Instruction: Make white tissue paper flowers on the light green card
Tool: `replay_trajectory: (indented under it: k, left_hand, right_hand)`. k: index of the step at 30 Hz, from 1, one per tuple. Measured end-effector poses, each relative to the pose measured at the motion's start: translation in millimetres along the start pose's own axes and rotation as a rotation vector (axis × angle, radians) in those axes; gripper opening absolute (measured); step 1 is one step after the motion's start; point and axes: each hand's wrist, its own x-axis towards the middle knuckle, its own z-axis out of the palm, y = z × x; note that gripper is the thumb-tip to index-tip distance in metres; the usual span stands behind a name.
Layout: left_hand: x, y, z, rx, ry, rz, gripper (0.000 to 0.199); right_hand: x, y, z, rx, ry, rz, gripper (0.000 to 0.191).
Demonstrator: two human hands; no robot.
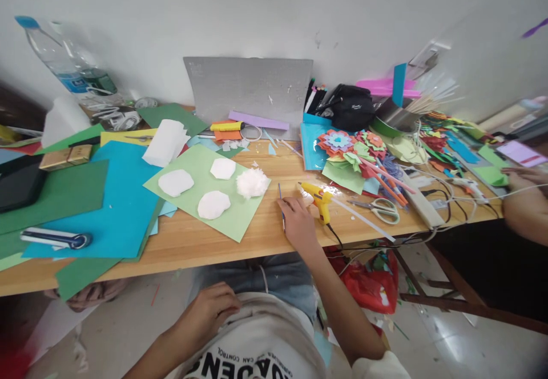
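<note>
My right hand (299, 224) rests at the table's front part, its fingers closed on a thin dark stick (281, 208). Just right of it lies a yellow glue gun (319, 199). My left hand (214, 307) is held against my shirt, away from the table, with its fingers together; nothing shows in it. Left of my right hand, a light green sheet (233, 216) bears several white paper pieces, among them a rounded one (176, 183) and a fluffy white ball (252, 183) near the sheet's right corner.
Scissors (381, 210), paper flowers (340, 142) and a power strip (423, 208) lie to the right. Blue sheets (124, 208), a stapler (55, 237) and bottles (71, 62) are on the left. Another person's hand (528, 205) is at the far right.
</note>
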Motion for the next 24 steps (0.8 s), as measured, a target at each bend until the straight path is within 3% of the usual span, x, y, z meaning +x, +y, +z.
replay_trajectory:
  k: [7,12,15,20,24]
  left_hand:
    - [-2,1,-6.0,0.14,-0.016,-0.074,0.02]
    - [-22,-15,-6.4,0.409,0.057,-0.163,0.04]
    - [-39,-29,-13.3,0.501,0.005,-0.356,0.044]
    - [-66,-47,-32.2,0.518,-0.213,-0.802,0.04]
    - [-94,-69,-35.9,0.519,-0.302,-0.942,0.036]
  right_hand:
    - [1,1,1,0.037,-0.008,0.021,0.043]
    - [0,2,2,0.093,-0.005,0.027,0.047]
    - [-1,3,2,0.12,0.003,0.021,0.051]
    - [-2,4,4,0.163,0.043,0.021,0.051]
    - [-2,5,6,0.186,0.054,0.021,0.052]
